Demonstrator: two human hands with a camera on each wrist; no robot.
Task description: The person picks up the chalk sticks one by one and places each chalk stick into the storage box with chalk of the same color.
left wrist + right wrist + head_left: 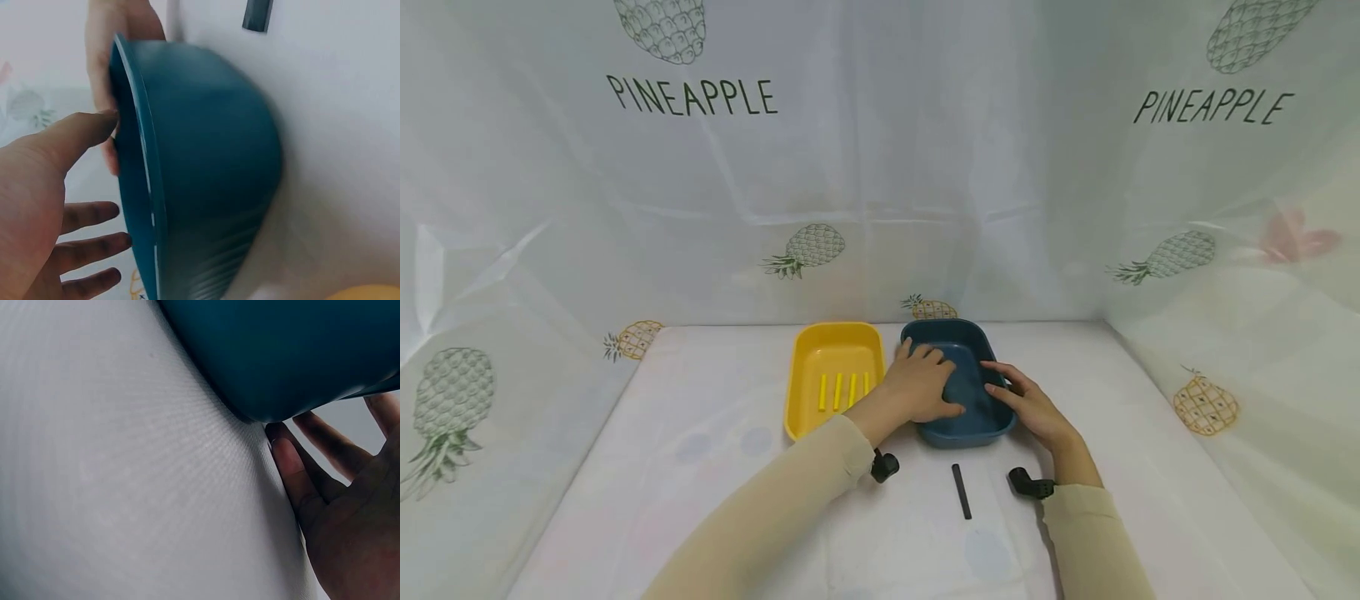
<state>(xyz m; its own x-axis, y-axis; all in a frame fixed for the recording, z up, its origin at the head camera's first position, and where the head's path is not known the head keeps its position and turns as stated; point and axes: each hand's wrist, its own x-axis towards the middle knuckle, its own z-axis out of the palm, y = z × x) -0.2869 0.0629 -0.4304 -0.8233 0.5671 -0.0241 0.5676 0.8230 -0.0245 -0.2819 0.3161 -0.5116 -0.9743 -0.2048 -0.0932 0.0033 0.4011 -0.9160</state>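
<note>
A dark blue tray (pixel 966 437) with a rounded rim stands on the white cloth. My left hand (pixel 917 383) reaches over its left side, fingers spread above the inside. In the left wrist view the thumb and fingertips (pixel 94 215) are close to the rim, not curled round it. At the tray's right side is my right hand (pixel 1033 408), thumb and forefinger extended across the rim. The right wrist view has its fingers (pixel 331 447) loosely bent against the tray's outer side, low near the cloth. A short dark stick (pixel 962 492) lies in front of the tray.
Left of the blue tray stands a yellow tray (pixel 797 367) with several yellow sticks (pixel 837 392) side by side in it. Black wrist cameras (pixel 884 467) sit on both wrists. A pineapple-printed sheet (pixel 925 167) hangs behind the table.
</note>
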